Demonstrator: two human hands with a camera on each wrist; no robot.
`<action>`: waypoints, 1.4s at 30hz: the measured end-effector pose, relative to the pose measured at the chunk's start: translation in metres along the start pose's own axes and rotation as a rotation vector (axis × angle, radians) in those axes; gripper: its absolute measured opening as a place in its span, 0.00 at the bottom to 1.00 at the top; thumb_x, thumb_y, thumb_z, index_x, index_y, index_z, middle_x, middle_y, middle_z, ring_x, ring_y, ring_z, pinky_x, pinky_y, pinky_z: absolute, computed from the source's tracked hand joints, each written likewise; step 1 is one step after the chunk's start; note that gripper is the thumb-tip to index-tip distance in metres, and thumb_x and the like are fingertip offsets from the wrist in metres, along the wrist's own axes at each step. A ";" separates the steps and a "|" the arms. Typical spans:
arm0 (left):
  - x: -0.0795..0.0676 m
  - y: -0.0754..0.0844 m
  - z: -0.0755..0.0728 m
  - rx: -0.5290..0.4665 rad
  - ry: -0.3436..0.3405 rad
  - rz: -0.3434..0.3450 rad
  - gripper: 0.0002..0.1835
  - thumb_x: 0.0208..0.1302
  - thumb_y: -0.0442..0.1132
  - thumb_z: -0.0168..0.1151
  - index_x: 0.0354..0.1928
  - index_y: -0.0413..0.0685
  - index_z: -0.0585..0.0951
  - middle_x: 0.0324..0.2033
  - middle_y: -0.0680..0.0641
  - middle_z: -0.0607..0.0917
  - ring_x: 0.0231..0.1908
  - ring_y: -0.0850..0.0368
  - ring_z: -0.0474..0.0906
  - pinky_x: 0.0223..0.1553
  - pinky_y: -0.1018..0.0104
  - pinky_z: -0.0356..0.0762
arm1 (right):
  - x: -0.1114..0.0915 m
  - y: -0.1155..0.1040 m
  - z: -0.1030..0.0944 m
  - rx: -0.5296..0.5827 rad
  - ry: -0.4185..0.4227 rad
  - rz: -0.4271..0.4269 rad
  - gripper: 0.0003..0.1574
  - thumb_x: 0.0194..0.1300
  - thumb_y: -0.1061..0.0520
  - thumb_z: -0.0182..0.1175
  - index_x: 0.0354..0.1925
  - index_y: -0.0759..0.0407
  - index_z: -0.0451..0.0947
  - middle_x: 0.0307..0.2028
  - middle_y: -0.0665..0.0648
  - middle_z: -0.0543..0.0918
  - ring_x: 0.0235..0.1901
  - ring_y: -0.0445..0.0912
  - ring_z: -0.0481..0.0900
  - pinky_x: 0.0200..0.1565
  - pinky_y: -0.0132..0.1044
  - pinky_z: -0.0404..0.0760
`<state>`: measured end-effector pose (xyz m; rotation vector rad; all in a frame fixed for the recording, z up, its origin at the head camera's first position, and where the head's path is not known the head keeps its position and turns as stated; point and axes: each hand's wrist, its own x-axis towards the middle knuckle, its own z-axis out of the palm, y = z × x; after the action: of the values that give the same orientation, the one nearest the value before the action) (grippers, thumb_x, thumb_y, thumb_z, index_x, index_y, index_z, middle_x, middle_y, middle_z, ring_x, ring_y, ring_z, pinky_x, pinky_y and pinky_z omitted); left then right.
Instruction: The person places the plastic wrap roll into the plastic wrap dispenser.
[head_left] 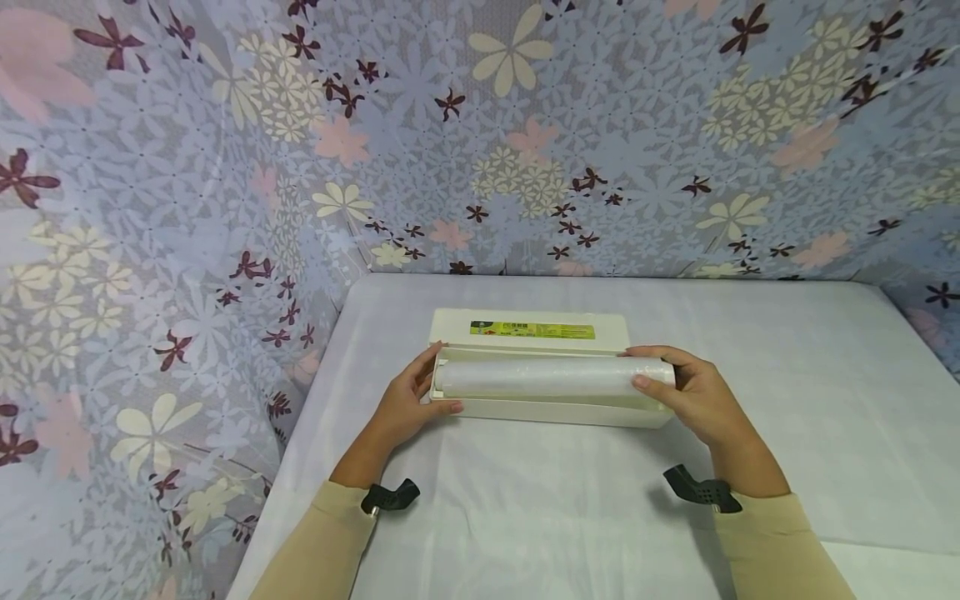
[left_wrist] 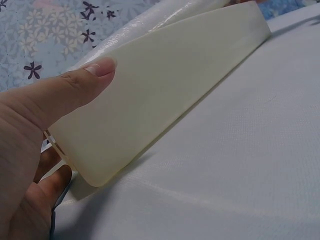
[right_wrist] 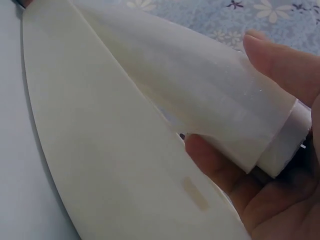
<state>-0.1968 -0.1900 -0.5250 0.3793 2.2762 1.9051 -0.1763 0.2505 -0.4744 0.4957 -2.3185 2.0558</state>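
Note:
A long cream box (head_left: 555,410) stands open on the table, with a roll of plastic wrap (head_left: 540,377) in it. The roll's right end is raised above the box's rim, while its left end lies inside. My left hand (head_left: 408,400) grips the box's left end, its thumb (left_wrist: 95,75) flat on the front wall. At the other end my right hand (head_left: 693,392) holds the roll, thumb on top and fingers around its end. In the right wrist view the core (right_wrist: 287,145) sticks out past the film, and a fingertip overlaps the box's edge.
Behind the box its lid (head_left: 450,327) lies tipped back, bearing a yellow-green label (head_left: 532,330). White cloth (head_left: 540,508) covers the table. Floral fabric (head_left: 525,150) hangs along the back and the left side.

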 end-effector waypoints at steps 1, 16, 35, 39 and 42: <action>0.000 0.000 0.000 -0.001 0.001 -0.001 0.58 0.56 0.35 0.84 0.84 0.52 0.58 0.78 0.48 0.64 0.75 0.52 0.62 0.70 0.66 0.65 | 0.000 0.000 0.000 -0.020 -0.002 0.003 0.23 0.72 0.68 0.67 0.64 0.71 0.79 0.57 0.54 0.85 0.45 0.48 0.85 0.39 0.38 0.89; 0.000 0.000 0.000 0.019 0.005 -0.005 0.59 0.55 0.36 0.85 0.84 0.53 0.58 0.78 0.48 0.63 0.75 0.53 0.61 0.70 0.67 0.65 | 0.001 -0.001 -0.003 -0.169 -0.016 -0.037 0.23 0.70 0.69 0.68 0.62 0.68 0.81 0.57 0.57 0.81 0.43 0.47 0.84 0.38 0.35 0.87; -0.001 0.000 0.000 0.012 0.005 -0.001 0.58 0.56 0.36 0.84 0.84 0.54 0.58 0.78 0.49 0.63 0.75 0.54 0.61 0.70 0.66 0.66 | 0.001 0.008 -0.007 -0.222 -0.042 -0.088 0.28 0.65 0.72 0.72 0.62 0.66 0.82 0.62 0.61 0.81 0.47 0.46 0.82 0.40 0.31 0.85; -0.001 0.000 0.001 0.027 0.008 -0.002 0.58 0.56 0.37 0.85 0.84 0.55 0.58 0.79 0.49 0.63 0.75 0.55 0.61 0.70 0.66 0.65 | 0.000 0.009 -0.007 -0.255 -0.038 -0.096 0.28 0.64 0.71 0.73 0.62 0.65 0.83 0.63 0.63 0.81 0.48 0.45 0.81 0.40 0.30 0.85; -0.002 0.000 0.001 0.031 0.007 -0.005 0.59 0.56 0.37 0.85 0.84 0.54 0.58 0.79 0.50 0.63 0.76 0.55 0.60 0.70 0.67 0.65 | 0.000 0.010 -0.007 -0.275 -0.035 -0.103 0.28 0.63 0.71 0.74 0.62 0.65 0.83 0.62 0.65 0.81 0.49 0.44 0.81 0.40 0.29 0.84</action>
<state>-0.1951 -0.1900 -0.5250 0.3712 2.3120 1.8740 -0.1805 0.2582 -0.4828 0.6275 -2.4831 1.6616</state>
